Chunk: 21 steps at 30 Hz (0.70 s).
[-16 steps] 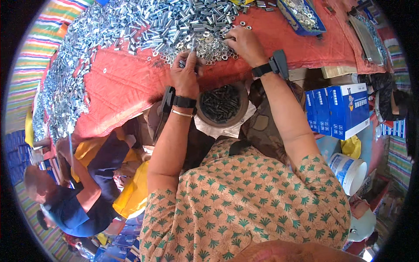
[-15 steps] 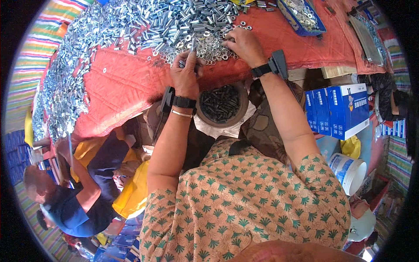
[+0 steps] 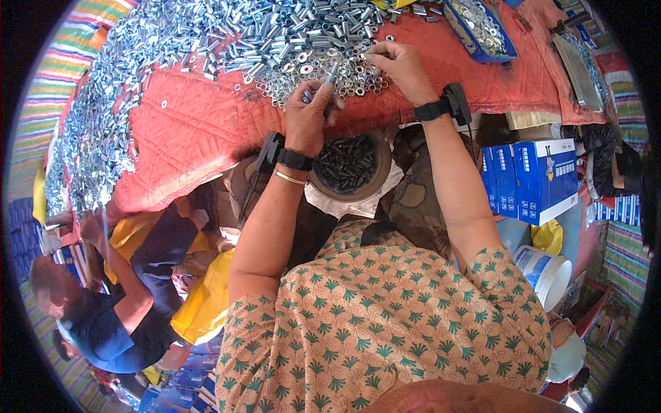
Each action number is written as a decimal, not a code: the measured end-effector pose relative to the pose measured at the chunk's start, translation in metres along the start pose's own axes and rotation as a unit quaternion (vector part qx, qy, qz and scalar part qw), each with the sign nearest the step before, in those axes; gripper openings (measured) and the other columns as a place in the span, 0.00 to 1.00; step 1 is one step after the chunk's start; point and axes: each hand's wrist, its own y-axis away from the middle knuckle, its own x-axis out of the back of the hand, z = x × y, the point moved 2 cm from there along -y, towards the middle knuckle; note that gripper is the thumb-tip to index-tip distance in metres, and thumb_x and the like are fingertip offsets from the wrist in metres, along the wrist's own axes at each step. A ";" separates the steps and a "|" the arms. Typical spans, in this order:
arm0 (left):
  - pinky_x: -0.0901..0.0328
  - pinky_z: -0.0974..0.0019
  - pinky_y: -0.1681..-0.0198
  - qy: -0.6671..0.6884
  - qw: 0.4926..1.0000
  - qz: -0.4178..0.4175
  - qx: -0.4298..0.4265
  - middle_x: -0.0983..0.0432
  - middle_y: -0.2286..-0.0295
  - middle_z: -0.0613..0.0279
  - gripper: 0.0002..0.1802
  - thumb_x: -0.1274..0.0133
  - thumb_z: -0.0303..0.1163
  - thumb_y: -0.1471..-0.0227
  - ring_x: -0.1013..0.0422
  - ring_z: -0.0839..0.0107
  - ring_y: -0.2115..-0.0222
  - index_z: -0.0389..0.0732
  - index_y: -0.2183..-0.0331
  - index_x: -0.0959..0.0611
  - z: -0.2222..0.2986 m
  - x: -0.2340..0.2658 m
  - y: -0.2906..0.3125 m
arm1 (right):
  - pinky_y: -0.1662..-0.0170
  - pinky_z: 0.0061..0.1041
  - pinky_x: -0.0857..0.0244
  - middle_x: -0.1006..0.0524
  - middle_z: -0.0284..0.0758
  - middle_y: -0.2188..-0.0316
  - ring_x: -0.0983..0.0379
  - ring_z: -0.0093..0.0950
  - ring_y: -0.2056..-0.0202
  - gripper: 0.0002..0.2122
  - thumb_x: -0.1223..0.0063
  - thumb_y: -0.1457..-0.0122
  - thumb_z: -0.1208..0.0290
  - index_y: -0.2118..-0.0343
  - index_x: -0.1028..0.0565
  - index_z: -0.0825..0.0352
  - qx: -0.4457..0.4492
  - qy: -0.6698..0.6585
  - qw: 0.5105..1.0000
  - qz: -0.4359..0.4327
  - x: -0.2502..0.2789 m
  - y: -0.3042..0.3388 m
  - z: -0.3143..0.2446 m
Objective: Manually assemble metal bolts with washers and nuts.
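My left hand (image 3: 307, 118) is closed around a bolt (image 3: 332, 73), whose silvery end sticks up past the thumb. Other small metal pieces show between its curled fingers, too small to name. To the right, my right hand (image 3: 405, 67) pinches thumb and forefinger together just above the edge of the washers and nuts (image 3: 348, 81); whatever sits between the fingertips cannot be made out. Behind both hands spreads a large heap of silvery metal sleeves (image 3: 289, 29) on the red quilted cloth (image 3: 186, 134). Below my left hand, between my knees, stands a round bowl (image 3: 383, 162) of dark bolts (image 3: 346, 165).
A blue tray (image 3: 511, 54) of washers lies at the far right. Blue boxes (image 3: 547, 180) and a white bucket (image 3: 551, 279) stand to my right. At the left, another person (image 3: 110, 323) sits by the cloth's edge near yellow sacks (image 3: 204, 303).
My left hand has shifted right and a little down, with the bolt now tilted. My right hand has also moved slightly right, staying pinched.
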 end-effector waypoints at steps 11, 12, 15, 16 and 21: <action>0.45 0.79 0.87 0.002 0.997 -0.038 0.066 0.26 0.82 0.63 0.07 0.49 0.33 0.46 0.37 0.80 0.88 0.40 0.71 0.25 -0.007 -0.006 0.004 | 0.68 0.16 0.36 0.26 0.27 0.73 0.31 0.15 0.71 0.05 0.45 0.46 0.73 0.68 0.24 0.67 0.068 -0.043 0.996 -0.028 -0.019 0.012 -0.017; 0.45 0.78 0.87 0.013 0.996 -0.040 0.077 0.26 0.81 0.63 0.07 0.49 0.33 0.46 0.37 0.80 0.88 0.40 0.70 0.25 -0.007 -0.010 0.005 | 0.67 0.17 0.36 0.25 0.28 0.73 0.31 0.15 0.70 0.05 0.45 0.46 0.73 0.68 0.25 0.67 0.080 -0.013 0.996 -0.039 -0.022 0.016 -0.023; 0.46 0.78 0.87 0.042 0.993 -0.040 0.104 0.26 0.81 0.62 0.07 0.50 0.33 0.45 0.37 0.79 0.88 0.40 0.70 0.26 -0.011 -0.011 0.005 | 0.66 0.20 0.35 0.25 0.31 0.73 0.29 0.19 0.70 0.06 0.45 0.47 0.74 0.67 0.26 0.68 0.165 0.087 0.982 0.007 -0.029 0.022 -0.029; 0.46 0.78 0.87 0.061 0.990 -0.035 0.120 0.26 0.81 0.61 0.07 0.51 0.33 0.45 0.37 0.79 0.88 0.40 0.69 0.27 -0.014 -0.011 0.004 | 0.65 0.22 0.34 0.24 0.33 0.72 0.27 0.24 0.69 0.06 0.45 0.48 0.75 0.67 0.27 0.68 0.215 0.112 0.970 0.019 -0.030 0.022 -0.031; 0.46 0.78 0.87 0.118 0.986 -0.021 0.116 0.26 0.81 0.61 0.07 0.51 0.34 0.45 0.38 0.78 0.88 0.41 0.71 0.27 -0.015 -0.008 0.007 | 0.68 0.31 0.34 0.26 0.40 0.75 0.27 0.37 0.71 0.04 0.48 0.48 0.75 0.72 0.29 0.69 0.221 0.075 0.966 0.114 -0.038 0.028 -0.035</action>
